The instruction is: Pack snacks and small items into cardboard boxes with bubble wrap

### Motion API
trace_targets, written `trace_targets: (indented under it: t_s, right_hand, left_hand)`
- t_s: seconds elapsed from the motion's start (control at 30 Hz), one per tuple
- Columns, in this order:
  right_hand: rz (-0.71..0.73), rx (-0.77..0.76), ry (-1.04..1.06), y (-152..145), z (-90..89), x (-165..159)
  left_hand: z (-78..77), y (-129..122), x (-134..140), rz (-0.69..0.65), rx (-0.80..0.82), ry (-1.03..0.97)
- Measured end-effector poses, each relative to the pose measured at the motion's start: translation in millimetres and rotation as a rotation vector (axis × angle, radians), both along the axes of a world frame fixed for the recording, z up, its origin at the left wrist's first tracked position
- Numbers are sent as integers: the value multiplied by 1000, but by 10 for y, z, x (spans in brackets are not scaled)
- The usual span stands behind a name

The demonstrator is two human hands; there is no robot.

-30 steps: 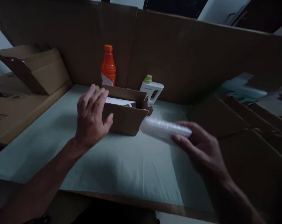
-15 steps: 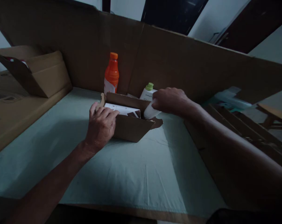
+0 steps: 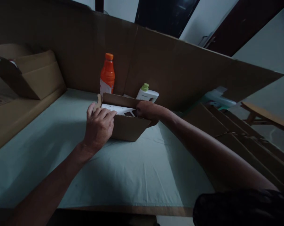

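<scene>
A small open cardboard box (image 3: 129,129) stands on the cloth-covered table. My left hand (image 3: 100,121) is closed over its near left rim, fingertips against a white carton (image 3: 118,109) inside. That carton has dark printing at its right end. My right hand (image 3: 145,109) reaches down into the right end of the box with curled fingers; their tips, and whatever they hold, are hidden by the wall. Just behind the box stand an orange bottle (image 3: 107,73) with an orange cap and a white bottle (image 3: 153,95) with a green cap, its lower part hidden.
A tall cardboard panel (image 3: 170,67) closes off the back. To the left, another open cardboard box (image 3: 42,77) rests on a larger carton. More cardboard boxes (image 3: 238,142) stand at the right, with a clear greenish plastic item (image 3: 220,98) and a wooden stool (image 3: 265,116) beyond.
My right hand has gone down into the right end of the box, and the white object it held is out of sight. My left hand stays on the rim. The view has shifted slightly right.
</scene>
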State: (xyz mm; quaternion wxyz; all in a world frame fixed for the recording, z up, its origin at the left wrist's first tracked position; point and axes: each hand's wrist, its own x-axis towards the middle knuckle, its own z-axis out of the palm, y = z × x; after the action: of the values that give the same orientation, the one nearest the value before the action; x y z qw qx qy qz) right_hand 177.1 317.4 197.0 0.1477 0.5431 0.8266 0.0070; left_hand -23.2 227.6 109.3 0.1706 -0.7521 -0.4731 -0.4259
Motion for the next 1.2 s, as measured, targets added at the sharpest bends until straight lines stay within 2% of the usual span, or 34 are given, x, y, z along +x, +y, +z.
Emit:
trace_targets:
  t_s: [0.1, 0.17, 0.23, 0.3, 0.37, 0.47, 0.53, 0.57, 0.63, 0.73, 0.83, 0.93, 1.0, 1.07, 1.13, 1.2]
  right_hand:
    - [-53, 105, 56, -228, 193, 118]
    - [-95, 286, 248, -478, 285, 348]
    - [-151, 460, 508, -749, 244, 649]
    - [-212, 486, 724, -968, 20, 909]
    - [-284, 363, 867, -1083, -356, 1014]
    - [-295, 142, 991, -1037, -952, 818]
    - [-247, 103, 1031, -916, -1185, 579]
    - [-233, 109, 1042, -856, -1232, 482]
    - [-241, 132, 1052, -793, -1212, 409]
    - [-288, 162, 1080, -947, -1088, 649]
    - [-385, 307, 1023, -1438, -1091, 1069]
    - [-464, 426, 946, -2125, -1267, 1296]
    - [-467, 439, 950, -2509, -1415, 1301]
    - [-447, 435, 981, -2721, -1530, 1297]
    - [-423, 392, 1053, -2760, -1598, 1374]
    - [-385, 304, 1170, -2679, -1641, 1528]
  left_hand:
    - [-7, -30, -38, -13, 22, -33]
    - [-60, -68, -123, -14, 33, -116]
    - [-177, -110, -247, -3, -7, -247]
    - [-348, -141, -375, 9, -154, -413]
    - [-533, -147, -462, 5, -380, -585]
    - [-730, -96, -474, -84, -638, -772]
    - [-766, -32, -414, -158, -709, -828]
    - [-757, 0, -367, -176, -721, -847]
    - [-699, 39, -237, -171, -712, -883]
    - [-591, -33, 53, -207, -716, -893]
    - [-556, -294, 371, -360, -805, -873]
    - [-613, -622, 528, -458, -922, -875]
    - [-673, -761, 507, -447, -1007, -875]
    - [-726, -805, 440, -404, -1065, -855]
    - [-769, -807, 381, -328, -1077, -812]
    - [-809, -836, 351, -217, -1045, -768]
